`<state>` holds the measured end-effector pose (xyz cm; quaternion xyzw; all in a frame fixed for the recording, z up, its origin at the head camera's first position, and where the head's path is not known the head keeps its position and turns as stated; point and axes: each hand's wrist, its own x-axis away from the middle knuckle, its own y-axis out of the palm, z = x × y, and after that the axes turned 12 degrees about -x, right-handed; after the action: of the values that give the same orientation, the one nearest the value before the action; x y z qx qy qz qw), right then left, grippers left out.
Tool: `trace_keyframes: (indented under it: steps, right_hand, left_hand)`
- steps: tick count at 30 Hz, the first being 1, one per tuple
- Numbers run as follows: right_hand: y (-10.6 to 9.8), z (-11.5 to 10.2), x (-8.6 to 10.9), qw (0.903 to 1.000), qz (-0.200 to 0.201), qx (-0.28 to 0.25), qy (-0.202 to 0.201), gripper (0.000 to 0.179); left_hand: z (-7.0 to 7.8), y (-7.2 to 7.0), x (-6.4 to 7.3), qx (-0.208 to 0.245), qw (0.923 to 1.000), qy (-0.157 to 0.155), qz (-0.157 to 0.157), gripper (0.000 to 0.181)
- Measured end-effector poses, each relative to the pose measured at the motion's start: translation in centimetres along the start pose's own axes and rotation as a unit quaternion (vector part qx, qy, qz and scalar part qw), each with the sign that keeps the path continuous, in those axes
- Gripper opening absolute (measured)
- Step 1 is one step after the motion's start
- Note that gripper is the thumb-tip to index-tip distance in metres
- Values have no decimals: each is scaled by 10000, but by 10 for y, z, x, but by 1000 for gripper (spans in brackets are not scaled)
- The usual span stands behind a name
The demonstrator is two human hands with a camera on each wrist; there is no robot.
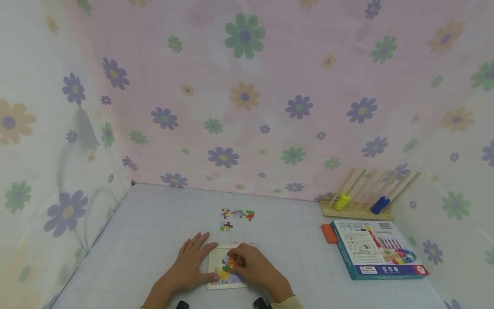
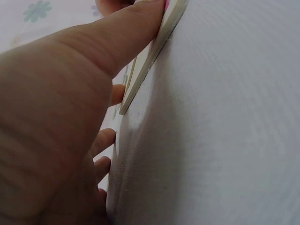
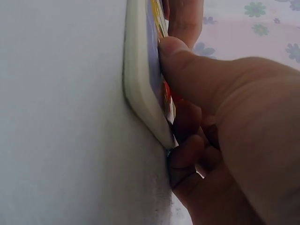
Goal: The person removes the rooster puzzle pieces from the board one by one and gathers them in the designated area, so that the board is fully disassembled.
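The space is closed at the back by a pale pink wall (image 1: 266,71), on which green, purple and orange flowers (image 1: 245,47) are printed. Similar flowers are repeated on the whitish left wall (image 1: 31,167) and right wall (image 1: 436,141). On the left one, a grey shadow (image 1: 84,128) is cast. The pale tabletop (image 1: 154,210) is lit softly, rather dimly.

Surface materials and finishes
Near centre: tray (image 1: 214,257), pale wood-like board, smooth, matt; puzzle pieces (image 1: 223,274), printed, slightly glossy. Desk (image 1: 287,244): pale cloth-like top, finely woven, matt. Far right: rack (image 1: 356,213), bare wood, matt; yellow beads (image 1: 341,202) and blue beads (image 1: 380,205), smooth, plastic-like. Right: box (image 1: 356,249), printed card, smooth. Far side: backdrop (image 1: 272,73), printed cloth, matt.
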<state>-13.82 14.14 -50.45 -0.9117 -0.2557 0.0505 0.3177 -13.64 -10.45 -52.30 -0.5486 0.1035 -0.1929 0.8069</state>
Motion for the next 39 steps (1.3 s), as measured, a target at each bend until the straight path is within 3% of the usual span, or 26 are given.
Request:
trace_keyframes:
  steps: [9,23,39]
  right_hand:
    - [1,0,2,9997,32,239,-97,34]
    - [-9,17,2,9945,594,-837,-230,37]
    - [-27,42,-33,9928,1193,-23,-107,35]
  left_hand:
    - [2,-2,1,-5,10000,26,49,87]
    - [1,1,-2,-122,9999,-41,-7,88]
    - [-1,4,-1,-114,9999,-67,-19,89]
